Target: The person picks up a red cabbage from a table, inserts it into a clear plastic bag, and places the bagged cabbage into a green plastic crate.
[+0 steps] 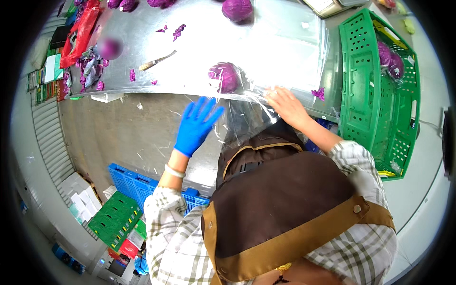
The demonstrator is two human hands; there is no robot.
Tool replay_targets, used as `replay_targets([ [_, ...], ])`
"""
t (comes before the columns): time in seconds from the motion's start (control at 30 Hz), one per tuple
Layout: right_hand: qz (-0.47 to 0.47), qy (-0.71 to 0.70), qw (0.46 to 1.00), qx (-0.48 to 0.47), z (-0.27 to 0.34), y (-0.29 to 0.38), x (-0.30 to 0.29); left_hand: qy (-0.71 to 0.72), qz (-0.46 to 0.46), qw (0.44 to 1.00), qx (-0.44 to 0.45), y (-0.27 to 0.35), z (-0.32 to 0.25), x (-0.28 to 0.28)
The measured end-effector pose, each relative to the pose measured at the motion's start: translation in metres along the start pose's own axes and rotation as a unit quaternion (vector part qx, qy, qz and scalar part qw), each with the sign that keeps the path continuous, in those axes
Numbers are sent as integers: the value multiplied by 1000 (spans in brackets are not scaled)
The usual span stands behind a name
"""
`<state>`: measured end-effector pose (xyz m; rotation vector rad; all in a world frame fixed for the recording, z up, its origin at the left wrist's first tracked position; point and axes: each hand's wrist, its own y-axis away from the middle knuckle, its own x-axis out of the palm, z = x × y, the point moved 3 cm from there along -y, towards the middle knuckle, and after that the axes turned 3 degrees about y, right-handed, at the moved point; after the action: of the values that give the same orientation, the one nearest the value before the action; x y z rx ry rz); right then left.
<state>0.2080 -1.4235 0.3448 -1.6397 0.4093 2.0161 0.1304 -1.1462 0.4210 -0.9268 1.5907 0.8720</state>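
A red cabbage [228,78] lies near the front edge of the metal table, wrapped at least partly in clear plastic. Clear plastic film [240,119] hangs from it over the edge, in front of my apron. My left hand [196,124], in a blue glove, is just below the edge beside this film, its fingers spread and nothing visible in them. My bare right hand [286,107] touches the film at the edge, right of the cabbage. Its fingers are stretched out over the plastic, and whether they pinch it is unclear. A stack of clear plastic bags [288,53] lies beyond that hand.
A wooden-handled knife [153,64] and leaf scraps lie on the metal table [192,46]. More cabbages [238,10] sit farther back, with a red mesh bag [80,35] at left. A green crate [359,89] holding wrapped cabbages stands right; a blue pallet [131,181] is behind left.
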Motion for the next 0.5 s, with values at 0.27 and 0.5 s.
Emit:
replay_targets([
  [0.27, 85, -556, 812, 157, -28, -33, 45, 464, -8, 878, -121, 11, 58, 29],
  [0.5, -13, -625, 657, 422, -63, -97, 57, 742, 3, 572, -350, -9, 91, 71],
])
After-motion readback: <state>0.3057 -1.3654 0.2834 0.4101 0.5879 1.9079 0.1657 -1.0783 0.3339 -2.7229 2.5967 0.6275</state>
